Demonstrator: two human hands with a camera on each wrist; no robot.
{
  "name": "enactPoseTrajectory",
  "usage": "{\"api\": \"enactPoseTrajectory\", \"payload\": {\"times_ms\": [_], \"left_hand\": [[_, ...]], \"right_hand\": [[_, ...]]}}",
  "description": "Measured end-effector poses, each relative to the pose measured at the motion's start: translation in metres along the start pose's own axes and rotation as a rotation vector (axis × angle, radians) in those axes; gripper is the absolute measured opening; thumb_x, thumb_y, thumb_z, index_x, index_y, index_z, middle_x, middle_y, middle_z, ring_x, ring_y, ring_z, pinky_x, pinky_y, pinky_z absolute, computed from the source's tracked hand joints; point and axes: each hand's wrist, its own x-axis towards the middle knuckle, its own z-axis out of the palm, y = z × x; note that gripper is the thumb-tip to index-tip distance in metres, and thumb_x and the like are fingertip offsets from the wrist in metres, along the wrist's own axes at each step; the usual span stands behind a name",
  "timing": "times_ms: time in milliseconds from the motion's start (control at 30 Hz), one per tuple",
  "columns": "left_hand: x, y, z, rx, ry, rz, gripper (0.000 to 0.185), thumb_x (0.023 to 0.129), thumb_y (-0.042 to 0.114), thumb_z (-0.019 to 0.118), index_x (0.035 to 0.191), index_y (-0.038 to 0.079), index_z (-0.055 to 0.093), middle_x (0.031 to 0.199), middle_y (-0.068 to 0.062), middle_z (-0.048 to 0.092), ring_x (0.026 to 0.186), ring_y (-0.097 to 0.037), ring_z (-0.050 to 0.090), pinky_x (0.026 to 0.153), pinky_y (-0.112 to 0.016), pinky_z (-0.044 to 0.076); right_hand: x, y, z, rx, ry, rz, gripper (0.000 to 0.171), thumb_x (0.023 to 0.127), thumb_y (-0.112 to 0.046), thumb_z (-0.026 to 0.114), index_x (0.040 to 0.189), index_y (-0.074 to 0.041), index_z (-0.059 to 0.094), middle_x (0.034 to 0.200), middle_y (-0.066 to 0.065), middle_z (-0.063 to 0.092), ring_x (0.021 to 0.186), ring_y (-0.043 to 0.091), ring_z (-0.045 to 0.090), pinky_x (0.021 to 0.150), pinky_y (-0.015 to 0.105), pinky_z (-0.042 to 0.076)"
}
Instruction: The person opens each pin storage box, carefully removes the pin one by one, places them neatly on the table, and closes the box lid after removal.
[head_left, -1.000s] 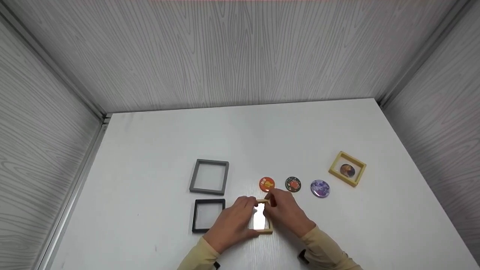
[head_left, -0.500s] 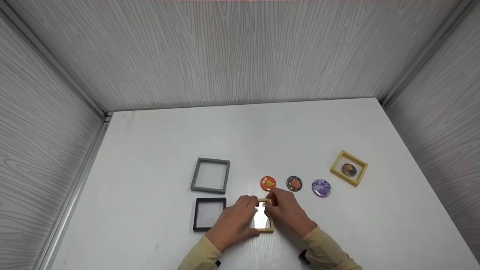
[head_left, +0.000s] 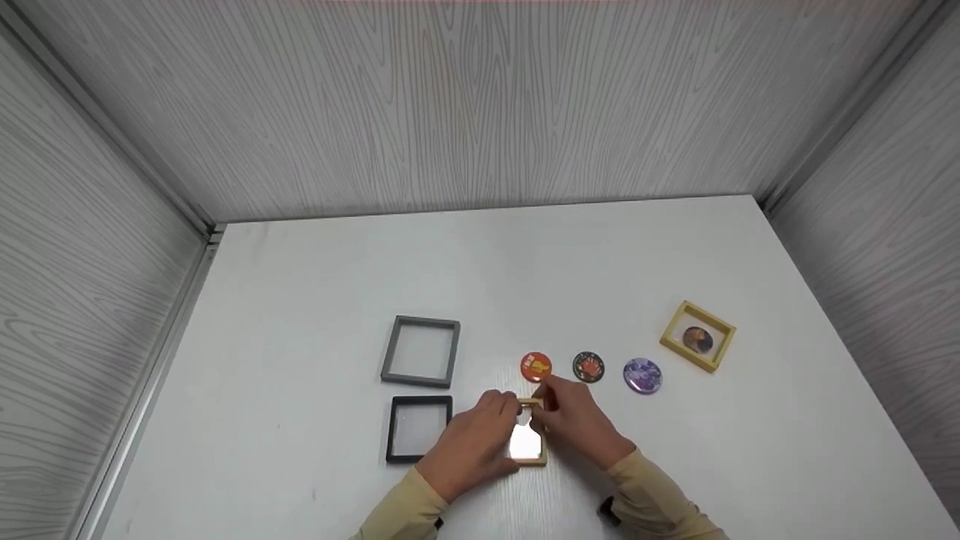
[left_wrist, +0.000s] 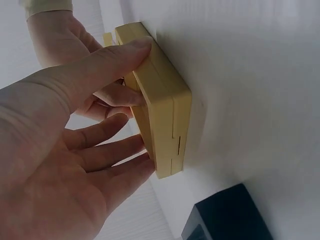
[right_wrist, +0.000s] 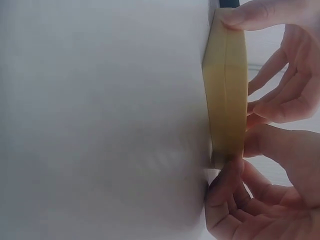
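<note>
Now, on the left part of the white table (head_left: 300,300) lie two frames: a grey frame (head_left: 421,351) farther away and a black frame (head_left: 418,428) nearer, just beside the hands. The left hand (head_left: 469,446) grips the yellow frame (head_left: 529,442) from its left side; in the left wrist view its thumb lies along the top edge and the other fingers (left_wrist: 107,155) curl against the face of the frame, so they are clamped on it. This yellow frame lies flat on the table at the near middle, between the two hands. The right hand (head_left: 577,424) holds the same frame from the right, and its fingers (right_wrist: 227,182) pinch the far corner. Just beyond the hands, an orange badge (head_left: 535,367), a green badge (head_left: 588,367) and a purple badge (head_left: 643,376) lie in a row. Farther right lies a second yellow frame (head_left: 698,336) with a badge inside.
</note>
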Motion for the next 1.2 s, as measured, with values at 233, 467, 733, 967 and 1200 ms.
{"api": "enactPoseTrajectory", "payload": {"times_ms": [233,467,733,967,1200], "left_hand": [[0.001,0.001,0.001,-0.003,-0.005,0.001,0.071,0.074,0.032,0.097,0.127,0.004,0.058,0.120,-0.007,0.065,0.113,-0.017,0.061,0.079,-0.026,0.063],[0.002,0.003,0.003,0.004,-0.047,-0.014,0.073,0.076,0.033,0.096,0.133,0.004,0.060,0.138,-0.012,0.066,0.131,-0.022,0.061,0.090,-0.030,0.064],[0.003,0.001,-0.004,0.020,-0.069,0.037,0.071,0.077,0.043,0.094,0.128,0.005,0.062,0.143,-0.017,0.065,0.136,-0.031,0.061,0.104,-0.036,0.060],[0.018,-0.003,-0.023,0.046,0.008,0.145,0.044,0.089,0.043,0.084,0.113,0.010,0.067,0.132,-0.009,0.071,0.126,-0.024,0.066,0.109,-0.033,0.056],[0.056,-0.012,-0.026,-0.020,0.084,0.264,0.023,0.095,0.028,0.080,0.105,0.012,0.066,0.109,0.000,0.070,0.106,-0.017,0.069,0.085,-0.029,0.060]], "right_hand": [[-0.002,0.004,0.000,0.006,-0.001,-0.012,0.010,0.089,0.000,0.069,0.098,-0.005,0.066,0.076,-0.003,0.055,0.069,0.006,0.047,0.059,0.019,0.037],[-0.003,0.007,0.001,0.006,-0.002,-0.020,0.009,0.093,-0.003,0.067,0.102,-0.005,0.065,0.075,-0.005,0.054,0.066,0.003,0.045,0.057,0.019,0.037],[-0.012,0.008,-0.007,0.035,0.001,0.017,0.012,0.099,-0.015,0.069,0.106,-0.006,0.068,0.074,-0.002,0.059,0.065,0.003,0.048,0.056,0.019,0.039],[-0.030,0.015,-0.025,0.099,0.045,0.125,0.006,0.099,-0.014,0.068,0.101,-0.009,0.069,0.076,0.000,0.064,0.063,0.006,0.055,0.055,0.020,0.044],[-0.047,0.028,-0.047,0.141,0.098,0.256,0.003,0.098,-0.012,0.069,0.099,-0.009,0.071,0.079,0.001,0.067,0.066,0.009,0.059,0.058,0.021,0.047]]}}
